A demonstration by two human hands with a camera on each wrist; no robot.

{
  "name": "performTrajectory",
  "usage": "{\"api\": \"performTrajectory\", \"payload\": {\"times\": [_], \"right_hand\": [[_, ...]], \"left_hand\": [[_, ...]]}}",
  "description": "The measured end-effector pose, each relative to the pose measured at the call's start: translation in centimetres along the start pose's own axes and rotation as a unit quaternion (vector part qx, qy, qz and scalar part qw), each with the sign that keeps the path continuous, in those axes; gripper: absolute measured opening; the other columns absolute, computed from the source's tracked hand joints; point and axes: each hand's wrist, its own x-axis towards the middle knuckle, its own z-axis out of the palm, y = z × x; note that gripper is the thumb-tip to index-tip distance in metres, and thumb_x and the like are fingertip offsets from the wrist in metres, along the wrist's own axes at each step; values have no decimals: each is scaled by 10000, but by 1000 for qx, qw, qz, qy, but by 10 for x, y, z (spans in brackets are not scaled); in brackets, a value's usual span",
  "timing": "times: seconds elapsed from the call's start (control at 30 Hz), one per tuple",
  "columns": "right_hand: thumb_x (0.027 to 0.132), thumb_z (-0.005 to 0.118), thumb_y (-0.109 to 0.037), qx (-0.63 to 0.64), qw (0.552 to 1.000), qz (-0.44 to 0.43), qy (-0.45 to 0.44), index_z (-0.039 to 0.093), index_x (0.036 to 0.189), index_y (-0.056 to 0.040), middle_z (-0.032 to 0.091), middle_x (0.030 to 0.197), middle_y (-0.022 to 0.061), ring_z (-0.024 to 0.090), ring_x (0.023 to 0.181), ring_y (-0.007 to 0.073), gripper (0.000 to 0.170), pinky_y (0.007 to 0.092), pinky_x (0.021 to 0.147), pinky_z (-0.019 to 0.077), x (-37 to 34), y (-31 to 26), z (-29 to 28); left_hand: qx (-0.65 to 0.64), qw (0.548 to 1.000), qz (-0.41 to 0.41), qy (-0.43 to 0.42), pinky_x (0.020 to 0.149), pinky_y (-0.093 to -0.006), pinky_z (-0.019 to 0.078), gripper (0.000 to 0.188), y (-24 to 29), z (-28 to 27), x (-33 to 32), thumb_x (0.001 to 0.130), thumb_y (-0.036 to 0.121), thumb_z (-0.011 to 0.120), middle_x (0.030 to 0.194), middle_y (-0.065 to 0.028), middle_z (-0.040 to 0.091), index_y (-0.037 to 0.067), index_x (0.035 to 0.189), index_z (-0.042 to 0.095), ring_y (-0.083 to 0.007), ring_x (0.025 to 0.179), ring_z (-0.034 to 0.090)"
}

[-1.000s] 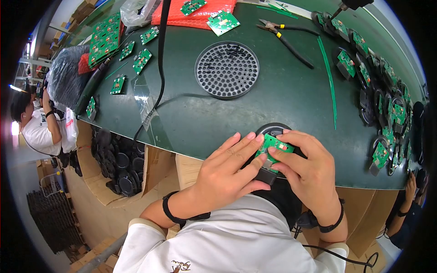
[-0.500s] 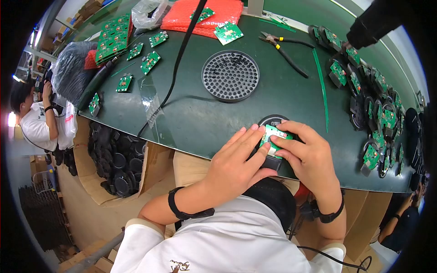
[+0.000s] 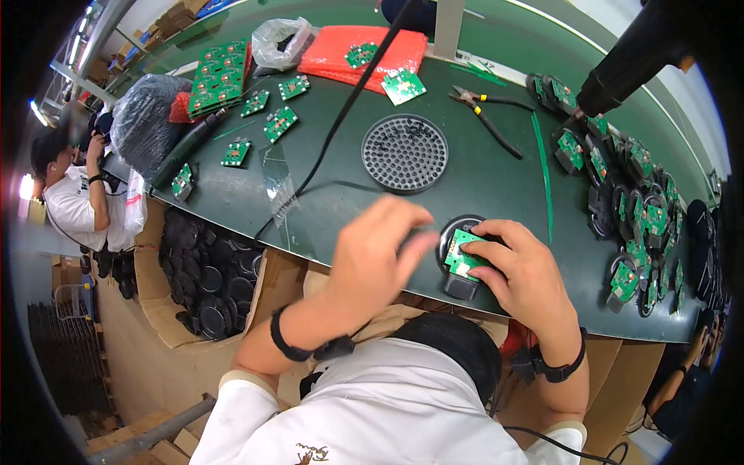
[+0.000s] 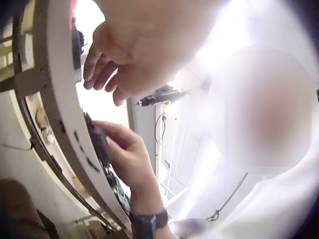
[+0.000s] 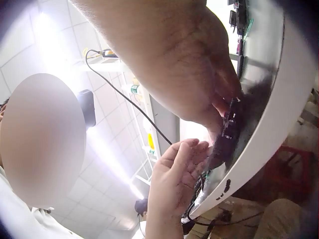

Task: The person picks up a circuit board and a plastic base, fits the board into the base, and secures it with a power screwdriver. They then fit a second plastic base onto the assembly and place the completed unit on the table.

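A green circuit board [image 3: 459, 262] sits on a black round housing with a block-shaped end [image 3: 462, 287], near the table's front edge. My right hand [image 3: 528, 271] holds the board and housing from the right, with its thumb and fingers bent over the board's right side. The left hand [image 3: 370, 252] is raised to the left of them, blurred, apart from the board. In the left wrist view, that left hand's fingers [image 4: 100, 69] hang loosely bent with nothing visible between them. The right wrist view shows the housing edge-on and dark under the right hand [image 5: 207, 64].
Beyond the hands lies a round dimpled tray [image 3: 405, 174] with small black screws. Cutting pliers [image 3: 496, 128] lie behind it. An electric screwdriver [image 3: 624, 74] hangs at upper right over a row of housings with boards [image 3: 639, 232]. Loose boards [image 3: 280, 124] and a black cable [image 3: 341, 136] are left.
My left hand has let go of the board and moved up and left from it. The right hand keeps its hold. The head view has shifted, bringing more of the screwdriver into sight.
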Motion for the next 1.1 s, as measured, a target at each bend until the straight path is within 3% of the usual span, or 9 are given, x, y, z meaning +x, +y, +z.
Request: {"api": "performTrajectory", "payload": {"times": [0.07,0.27,0.47,0.57,0.6,0.67,0.73,0.9,1.1], "right_hand": [[809,839,-80,-3,1000,1,-10,767,1118,-63,685,1220,125,686,1102,337,318,429,919,578,2,-3,-5],[814,858,-118,30,999,16,-39,772,1131,-57,669,1271,129,678,1131,333,334,430,957,572,6,-2,-11],[813,857,-106,-26,999,-41,-21,769,1130,-55,676,1294,143,681,1130,366,333,454,982,563,11,-5,-17],[821,840,-72,-14,984,-19,177,733,1155,-41,706,1241,134,695,1120,305,353,404,968,555,22,10,-38],[864,819,-61,105,960,84,244,712,1222,-31,697,1281,110,684,1129,243,374,394,993,553,27,16,-42],[915,847,-170,141,920,85,357,528,1522,-11,634,1411,142,624,1256,233,703,435,1109,502,50,26,-62],[939,850,-272,163,898,31,407,358,1624,29,600,1482,181,612,1313,247,895,409,1135,475,84,32,-85],[1031,736,-180,339,852,-75,392,582,1339,58,776,1061,112,730,1007,193,419,321,920,574,141,20,-125],[1007,694,-74,406,839,-111,344,565,1333,52,729,1009,147,709,913,206,372,357,870,581,141,6,-133]], "left_hand": [[76,996,-40,18,774,-453,572,210,-10,-13,27,836,35,829,956,-157,715,21,992,689,-356,897,721],[266,963,-2,42,802,-494,547,124,-56,6,82,895,90,772,961,-163,677,29,927,670,-397,918,679],[265,961,-82,11,839,-508,545,132,-75,23,109,899,125,773,985,-168,679,41,961,693,-400,961,679],[271,960,-69,2,848,-510,548,130,-75,22,110,910,127,766,989,-177,682,33,968,696,-398,974,684],[268,961,-72,2,848,-510,548,130,-77,24,108,910,127,766,989,-177,682,33,968,696,-398,974,684],[284,957,-59,3,848,-517,547,130,-83,28,108,912,116,758,992,-192,680,23,973,691,-401,974,684],[280,958,-62,4,846,-523,545,135,-86,31,110,921,114,747,999,-200,679,17,982,676,-407,971,682],[248,967,-26,55,836,-532,539,144,-87,27,107,956,117,707,1021,-217,679,6,997,626,-423,965,674],[227,971,-42,67,816,-535,533,130,-77,21,103,978,110,671,984,-216,687,1,987,602,-422,950,677]]}}
